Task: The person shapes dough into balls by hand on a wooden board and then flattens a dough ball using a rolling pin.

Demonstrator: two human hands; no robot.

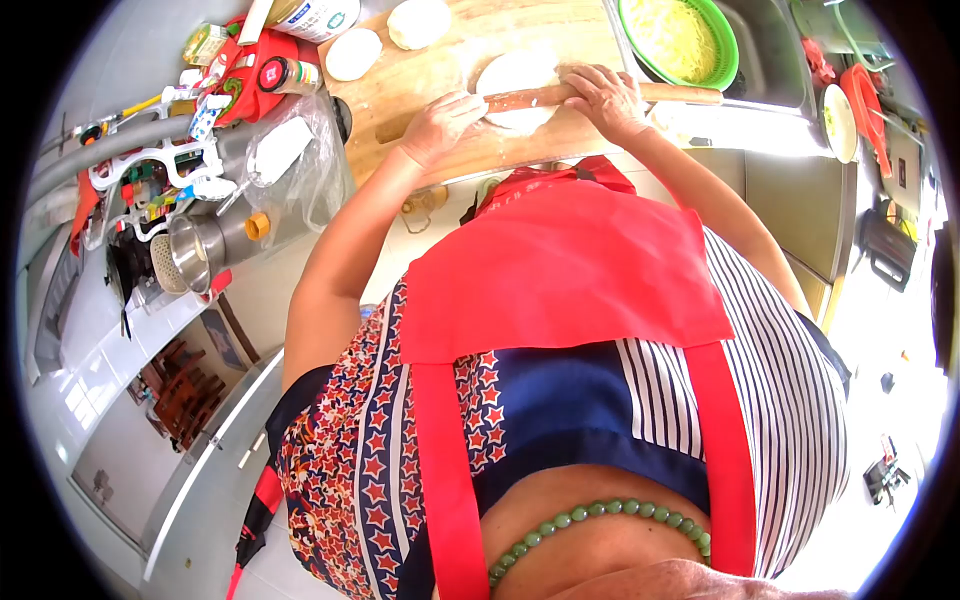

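Observation:
A wooden rolling pin (535, 97) lies across a flattened white round of dough (518, 72) on a wooden board (420, 80). My left hand (443, 127) is closed over the pin just left of the dough. On the other side, my right hand (606, 102) grips the pin, fingers curled over it at the dough's right edge. The pin's right end sticks out past that hand, over the board's edge. Two more pale dough pieces (353, 54) (419, 23) sit at the board's far left. Dough under the pin is partly hidden.
A green basket (735, 50) of pale yellow shreds stands at the right by the metal sink (780, 75). Left of the board are a spice jar (285, 75), a red bag (258, 60), a white tub (310, 15) and a clear plastic bag (322, 180).

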